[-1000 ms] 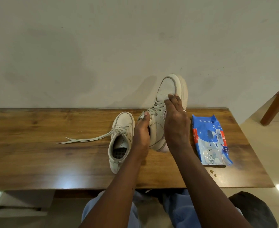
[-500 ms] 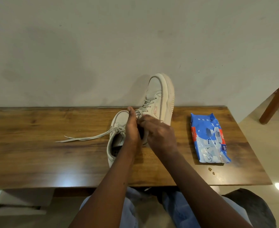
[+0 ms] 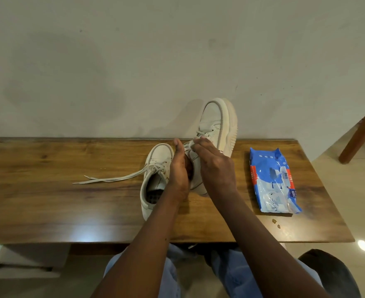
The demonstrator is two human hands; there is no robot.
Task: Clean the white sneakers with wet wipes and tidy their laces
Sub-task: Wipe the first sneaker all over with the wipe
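Observation:
One white sneaker (image 3: 217, 121) stands tilted with its toe up against the wall and its heel on the wooden table (image 3: 48, 201). My left hand (image 3: 178, 175) grips its heel side, thumb pointing up. At the lace area, the fingertips of my right hand (image 3: 217, 166) pinch the sneaker's lace (image 3: 202, 134). The second white sneaker (image 3: 155, 168) lies flat just left of my left hand. Its loose laces (image 3: 112, 179) trail left across the table. A blue pack of wet wipes (image 3: 271, 179) lies flat to the right. No wipe shows in either hand.
The wall runs along the table's far edge. A wooden chair leg (image 3: 360, 134) slants at the right, beyond the table end. Small crumbs (image 3: 276, 223) lie near the pack. A dark object (image 3: 327, 274) sits on the floor at lower right.
My right hand came down from the raised sneaker's toe to its laces. The sneaker turned a little, showing more of its sole edge. My left hand stayed at the heel.

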